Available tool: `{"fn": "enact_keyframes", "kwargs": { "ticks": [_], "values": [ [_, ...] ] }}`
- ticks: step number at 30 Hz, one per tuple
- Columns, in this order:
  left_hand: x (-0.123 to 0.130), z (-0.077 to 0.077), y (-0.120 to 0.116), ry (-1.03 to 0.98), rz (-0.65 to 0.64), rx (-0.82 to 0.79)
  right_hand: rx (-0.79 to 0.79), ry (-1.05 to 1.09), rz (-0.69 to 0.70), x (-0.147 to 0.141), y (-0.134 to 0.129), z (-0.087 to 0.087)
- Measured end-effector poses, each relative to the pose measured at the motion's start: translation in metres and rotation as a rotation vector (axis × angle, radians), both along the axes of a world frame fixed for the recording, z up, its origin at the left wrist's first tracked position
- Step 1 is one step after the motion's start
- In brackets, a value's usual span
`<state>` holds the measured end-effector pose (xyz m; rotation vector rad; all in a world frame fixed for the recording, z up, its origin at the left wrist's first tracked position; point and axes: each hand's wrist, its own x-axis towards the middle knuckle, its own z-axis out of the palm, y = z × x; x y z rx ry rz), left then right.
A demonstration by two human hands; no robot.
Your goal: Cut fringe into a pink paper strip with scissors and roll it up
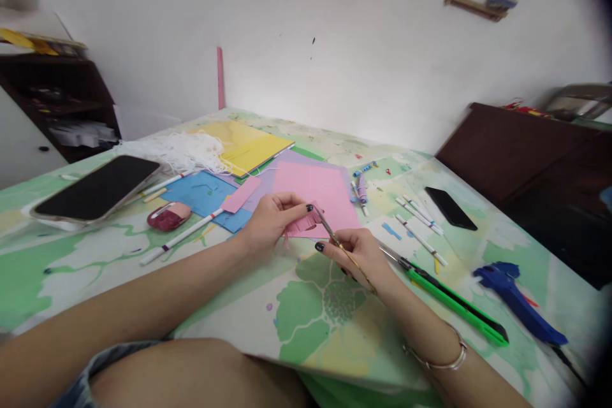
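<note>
My left hand [275,220] pinches a small strip of pink paper [302,224] whose lower edge is cut into a fringe. In my right hand [356,252] is a slim pair of scissors [338,239] with gold handles, seen nearly edge-on. Their tips meet the pink strip beside my left thumb; whether the blades are apart is too small to tell. Behind both hands lies a larger pink paper sheet [310,182] on a lilac one. Left of my left hand, a white stick [186,239] carries a pink paper piece [242,194] at its end.
On the flowered tablecloth, a green box cutter [459,306] and blue glue gun [521,303] lie right, near a black phone [450,207] and several white sticks [421,239]. Leftward are a larger phone [100,188], blue paper [203,191], white yarn [182,153] and a yellow pad [253,146].
</note>
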<state>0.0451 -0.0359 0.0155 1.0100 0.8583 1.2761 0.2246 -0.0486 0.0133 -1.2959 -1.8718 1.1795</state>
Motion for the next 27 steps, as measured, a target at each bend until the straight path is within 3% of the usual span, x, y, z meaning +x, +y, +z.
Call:
{"fn": "enact_keyframes", "kwargs": {
  "ticks": [27],
  "values": [
    [-0.0011,-0.0005,0.0018,0.014,0.008,0.013,0.007,-0.001,0.003,0.0003,0.001,-0.0033]
  ]
}}
